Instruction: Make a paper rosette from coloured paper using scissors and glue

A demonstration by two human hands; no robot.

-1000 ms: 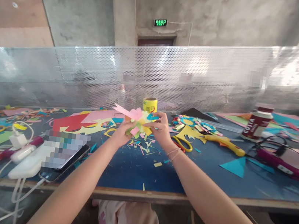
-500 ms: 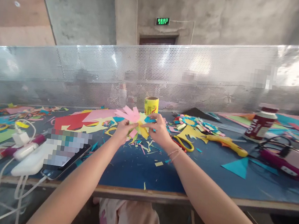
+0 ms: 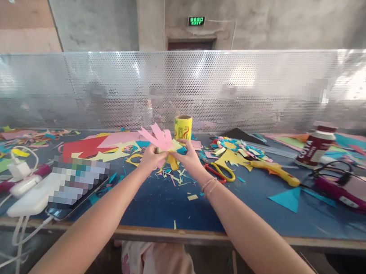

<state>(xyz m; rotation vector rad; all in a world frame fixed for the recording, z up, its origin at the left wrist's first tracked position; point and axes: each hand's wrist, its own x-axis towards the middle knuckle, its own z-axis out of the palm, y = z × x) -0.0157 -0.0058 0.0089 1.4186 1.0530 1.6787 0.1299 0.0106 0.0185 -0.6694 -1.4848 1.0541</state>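
Over the middle of the table, a flower of cut paper strips [image 3: 159, 138] with pink, yellow and pale green petals is held between both hands. My left hand [image 3: 151, 159] is closed on its lower left side, below the pink strips. My right hand [image 3: 191, 157] pinches the right side near the yellow and green petals; its fingertips are partly hidden. Just behind the flower stands a yellow printed cylinder [image 3: 183, 129]. Small paper scraps lie beneath the hands. Scissors with red and yellow handles [image 3: 223, 173] rest to the right of my right wrist.
At left lie a phone [image 3: 76, 192], a white power strip [image 3: 29, 199] and cables. Red paper [image 3: 81, 146] lies beyond. Rightward are finished-looking paper rings [image 3: 231, 146], a yellow-handled tool [image 3: 276, 172], a COSTA bottle [image 3: 316, 146] and a purple device [image 3: 345, 194]. A perforated metal screen [image 3: 116, 78] stands behind.
The flower has turned slightly, its pink strips tipping upward. My right hand's fingers have shifted from spread above the petals to a lower pinch at the flower's side.
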